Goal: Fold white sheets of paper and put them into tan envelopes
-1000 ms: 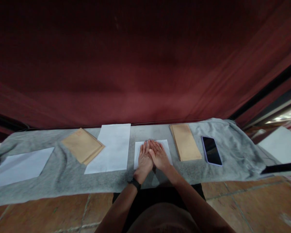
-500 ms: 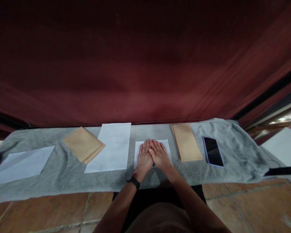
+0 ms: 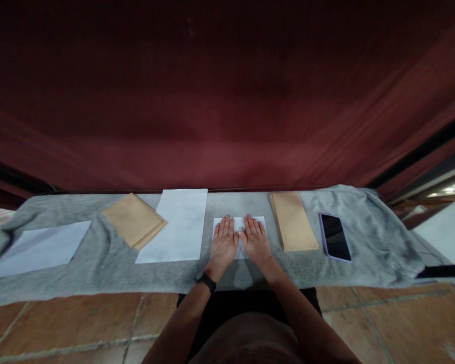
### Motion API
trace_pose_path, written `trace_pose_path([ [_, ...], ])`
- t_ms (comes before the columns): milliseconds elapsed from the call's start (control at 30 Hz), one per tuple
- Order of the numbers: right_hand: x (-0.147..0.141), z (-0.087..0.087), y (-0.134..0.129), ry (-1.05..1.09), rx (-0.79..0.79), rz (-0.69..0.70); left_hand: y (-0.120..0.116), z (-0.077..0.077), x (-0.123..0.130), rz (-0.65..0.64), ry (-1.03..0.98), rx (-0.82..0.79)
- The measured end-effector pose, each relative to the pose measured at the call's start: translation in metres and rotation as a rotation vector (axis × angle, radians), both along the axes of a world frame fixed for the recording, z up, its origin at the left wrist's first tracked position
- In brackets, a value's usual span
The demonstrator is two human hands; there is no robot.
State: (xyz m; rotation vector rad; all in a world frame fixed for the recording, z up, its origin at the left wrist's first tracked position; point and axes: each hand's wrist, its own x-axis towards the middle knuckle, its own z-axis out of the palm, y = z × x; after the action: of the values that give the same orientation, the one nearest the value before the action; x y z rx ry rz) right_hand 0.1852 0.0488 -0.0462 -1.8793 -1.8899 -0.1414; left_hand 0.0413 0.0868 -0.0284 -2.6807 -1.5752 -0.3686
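Note:
A small white sheet of paper (image 3: 240, 251), seemingly folded, lies flat on the grey cloth in front of me. My left hand (image 3: 225, 242) rests palm down on its left half, fingers stretched out and pointing away from me. On the right half lies my right hand (image 3: 256, 241), also flat with fingers extended. A narrow strip of paper shows between the hands, and the thumbs nearly meet there. The hands cover much of the sheet, so its fold lines are hidden.
Left of the hands lie a larger white sheet (image 3: 182, 227), brown envelopes (image 3: 131, 220) overlapping it, and another white sheet (image 3: 41, 247). To the right are a stack of brown envelopes (image 3: 293, 222) and a phone (image 3: 335, 236). Grey cloth (image 3: 109, 270) covers the narrow table.
My hands have slid apart sideways, from fingers overlapping at the sheet's middle to one on each half. The view has shifted slightly.

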Motion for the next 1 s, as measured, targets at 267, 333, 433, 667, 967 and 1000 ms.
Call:
trace_pose_path([
  [267,0.014,-0.002,-0.013,-0.014,0.012,-0.077,-0.005,-0.001,-0.009,0.054,-0.056,0.032],
  [333,0.017,-0.002,-0.015,-0.025,-0.011,-0.081,-0.007,0.001,-0.011,0.056,-0.049,0.024],
  [433,0.020,-0.001,-0.016,-0.042,-0.014,-0.073,-0.011,0.006,-0.016,0.029,-0.036,0.021],
  [667,0.021,0.001,-0.017,-0.080,0.027,-0.068,-0.025,0.015,-0.036,-0.358,0.006,0.001],
  [967,0.023,0.002,-0.019,-0.063,-0.003,-0.032,-0.045,0.035,-0.053,-0.622,0.064,-0.140],
  [1000,0.024,0.002,-0.019,-0.060,-0.006,-0.021,-0.047,0.036,-0.054,-0.631,0.061,-0.149],
])
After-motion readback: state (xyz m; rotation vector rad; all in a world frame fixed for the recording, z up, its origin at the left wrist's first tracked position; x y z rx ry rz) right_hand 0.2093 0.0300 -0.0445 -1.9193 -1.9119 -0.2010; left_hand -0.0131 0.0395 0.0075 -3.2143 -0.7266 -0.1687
